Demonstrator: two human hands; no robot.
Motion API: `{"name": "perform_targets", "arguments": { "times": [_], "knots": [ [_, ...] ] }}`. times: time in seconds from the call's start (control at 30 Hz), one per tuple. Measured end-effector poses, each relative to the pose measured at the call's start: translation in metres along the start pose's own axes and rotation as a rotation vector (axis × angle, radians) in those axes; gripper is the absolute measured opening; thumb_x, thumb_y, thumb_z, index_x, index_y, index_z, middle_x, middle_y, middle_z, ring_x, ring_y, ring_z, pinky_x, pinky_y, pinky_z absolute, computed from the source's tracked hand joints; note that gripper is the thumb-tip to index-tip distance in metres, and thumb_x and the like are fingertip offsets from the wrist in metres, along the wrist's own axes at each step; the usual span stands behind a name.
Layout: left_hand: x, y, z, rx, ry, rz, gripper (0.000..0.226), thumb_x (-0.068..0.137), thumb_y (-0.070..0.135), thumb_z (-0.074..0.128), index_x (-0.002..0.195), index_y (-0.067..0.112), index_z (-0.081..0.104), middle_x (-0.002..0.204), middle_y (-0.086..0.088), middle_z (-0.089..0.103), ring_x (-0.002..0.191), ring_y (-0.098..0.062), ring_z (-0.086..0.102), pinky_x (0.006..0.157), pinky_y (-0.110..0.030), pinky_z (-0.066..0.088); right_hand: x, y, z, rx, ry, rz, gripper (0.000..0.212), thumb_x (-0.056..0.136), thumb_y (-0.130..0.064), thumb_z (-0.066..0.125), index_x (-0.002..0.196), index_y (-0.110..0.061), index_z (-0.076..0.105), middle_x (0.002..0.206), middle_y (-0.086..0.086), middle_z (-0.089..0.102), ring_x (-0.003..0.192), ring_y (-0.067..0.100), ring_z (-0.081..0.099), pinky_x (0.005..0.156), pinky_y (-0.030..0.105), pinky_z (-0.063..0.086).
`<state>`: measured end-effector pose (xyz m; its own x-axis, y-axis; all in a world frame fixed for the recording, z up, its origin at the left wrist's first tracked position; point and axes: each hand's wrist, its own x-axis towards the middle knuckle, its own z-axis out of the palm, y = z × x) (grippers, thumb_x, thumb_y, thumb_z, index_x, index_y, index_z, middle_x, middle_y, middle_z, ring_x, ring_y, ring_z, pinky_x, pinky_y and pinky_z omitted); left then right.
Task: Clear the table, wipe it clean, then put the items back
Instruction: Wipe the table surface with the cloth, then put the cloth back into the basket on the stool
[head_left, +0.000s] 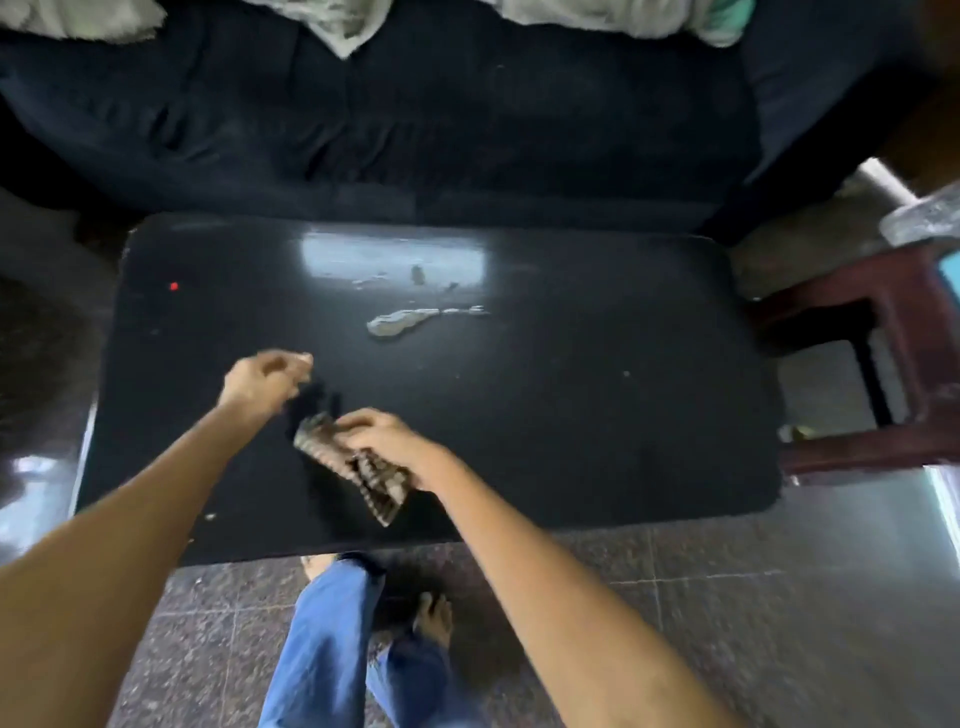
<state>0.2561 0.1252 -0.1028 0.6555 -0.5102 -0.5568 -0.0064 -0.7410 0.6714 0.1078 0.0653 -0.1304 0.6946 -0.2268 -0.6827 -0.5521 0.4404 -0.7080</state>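
Pale debris (400, 321) mid-table (597, 415)

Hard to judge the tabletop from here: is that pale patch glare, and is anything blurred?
Head view: the pale rectangle on the table is reflected glare; left hand and right hand with the cloth are motion-blurred; edges bow from the wide lens.

Both arms are bare to the elbow, no sleeves or jewellery showing; the left hand (265, 382) and right hand (387, 444) wear nothing; blue jeans (332, 644) cover the legs; the feet (434, 618) are bare.
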Motion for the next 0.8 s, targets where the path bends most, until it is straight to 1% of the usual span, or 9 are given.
{"name": "perform_targets", "arguments": {
  "times": [0.03,0.1,0.2,0.3,0.37,0.43,0.53,0.67,0.8],
  "knots": [
    [-0.017,0.013,0.025,-0.102,-0.141,-0.071,0.010,0.091,0.021,0.057,0.090,0.020,0.067,0.094,-0.006,0.068,0.088,-0.021,0.057,0.062,-0.021,0.044,-0.021,0.005,-0.030,0.162,0.069,-0.002,0.024,0.092,0.002,0.047,0.114,0.004,0.057,0.099,0.015,0.062,0.076,0.009,0.057,0.070,0.015,0.043],
    [-0.056,0.040,0.072,-0.229,-0.415,-0.159,0.011,0.089,0.025,0.058,0.097,0.029,0.064,0.099,0.003,0.064,0.098,-0.015,0.055,0.077,-0.029,0.044,-0.065,0.010,-0.081,0.432,0.127,-0.029,0.022,0.097,-0.008,0.038,0.104,-0.002,0.057,0.088,0.007,0.062,0.070,0.005,0.062,0.074,0.017,0.048],
    [-0.108,0.081,0.141,-0.465,-0.607,-0.223,0.033,0.090,0.012,0.056,0.120,0.026,0.053,0.104,0.002,0.062,0.098,-0.018,0.059,0.091,-0.040,0.047,-0.132,0.012,-0.140,0.776,0.129,0.017,0.049,0.100,-0.038,0.029,0.097,-0.002,0.062,0.084,0.011,0.072,0.076,0.018,0.069,0.078,0.027,0.054],
    [-0.132,0.124,0.195,-0.598,-0.571,-0.218,0.038,0.088,0.000,0.057,0.124,0.010,0.050,0.097,-0.004,0.062,0.080,-0.016,0.062,0.076,-0.033,0.052,-0.189,0.011,-0.198,0.746,0.104,0.001,0.063,0.097,-0.050,0.029,0.096,-0.004,0.072,0.095,0.013,0.074,0.089,0.022,0.071,0.079,0.031,0.059],
    [-0.136,0.154,0.221,-0.569,-0.589,-0.178,0.035,0.087,0.001,0.060,0.120,0.003,0.052,0.093,-0.008,0.065,0.070,-0.015,0.067,0.062,-0.028,0.057,-0.218,0.006,-0.236,0.594,0.155,-0.019,0.043,0.092,-0.042,0.046,0.096,-0.010,0.074,0.101,0.009,0.073,0.096,0.019,0.069,0.082,0.031,0.057],
    [-0.137,0.183,0.239,-0.496,-0.645,-0.137,0.022,0.086,0.005,0.063,0.107,0.005,0.059,0.081,-0.003,0.071,0.059,-0.008,0.069,0.053,-0.021,0.056,-0.239,0.001,-0.269,0.374,0.206,0.024,0.035,0.080,-0.033,0.064,0.107,-0.011,0.069,0.112,0.010,0.070,0.105,0.022,0.066,0.097,0.038,0.050],
    [-0.133,0.228,0.266,-0.446,-0.755,-0.132,0.009,0.088,0.014,0.063,0.097,0.013,0.064,0.077,0.005,0.074,0.069,-0.007,0.070,0.060,-0.020,0.057,-0.253,-0.003,-0.321,0.210,0.332,0.048,0.040,0.080,-0.018,0.071,0.118,-0.010,0.062,0.118,0.010,0.067,0.109,0.024,0.063,0.101,0.042,0.047],
    [-0.109,0.279,0.298,-0.497,-0.821,-0.160,0.012,0.091,0.019,0.058,0.100,0.015,0.064,0.096,0.001,0.070,0.088,-0.013,0.065,0.072,-0.026,0.053,-0.259,-0.021,-0.384,0.378,0.420,-0.036,0.029,0.084,-0.013,0.067,0.112,-0.015,0.065,0.110,0.006,0.070,0.100,0.021,0.068,0.083,0.034,0.054],
    [-0.099,0.313,0.324,-0.499,-0.774,-0.184,0.024,0.092,0.018,0.056,0.115,0.014,0.058,0.104,-0.003,0.066,0.092,-0.017,0.063,0.075,-0.030,0.052,-0.254,-0.049,-0.418,0.368,0.373,-0.017,0.037,0.084,-0.017,0.067,0.120,-0.010,0.061,0.120,0.012,0.066,0.111,0.027,0.062,0.098,0.041,0.048]
  ]
}}
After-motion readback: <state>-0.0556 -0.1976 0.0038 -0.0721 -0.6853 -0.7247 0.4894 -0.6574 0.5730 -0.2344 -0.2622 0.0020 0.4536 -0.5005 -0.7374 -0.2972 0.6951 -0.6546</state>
